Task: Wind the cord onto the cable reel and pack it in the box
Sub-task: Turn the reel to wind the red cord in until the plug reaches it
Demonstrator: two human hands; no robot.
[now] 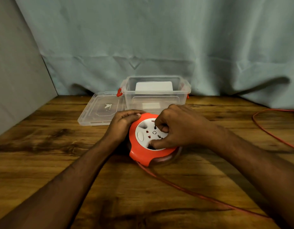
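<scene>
An orange cable reel with a white socket face lies flat on the wooden table. My left hand grips its orange rim at the upper left. My right hand lies on the white face with its fingers curled into the recesses there. The orange cord leaves the reel's front edge, runs toward the lower right under my right forearm, and loops back along the right side of the table. A clear plastic box with red latches stands open just behind the reel.
The box's clear lid lies flat on the table to the left of the box. A white object shows through the box. A grey-blue cloth hangs behind the table, and a grey panel stands along the left.
</scene>
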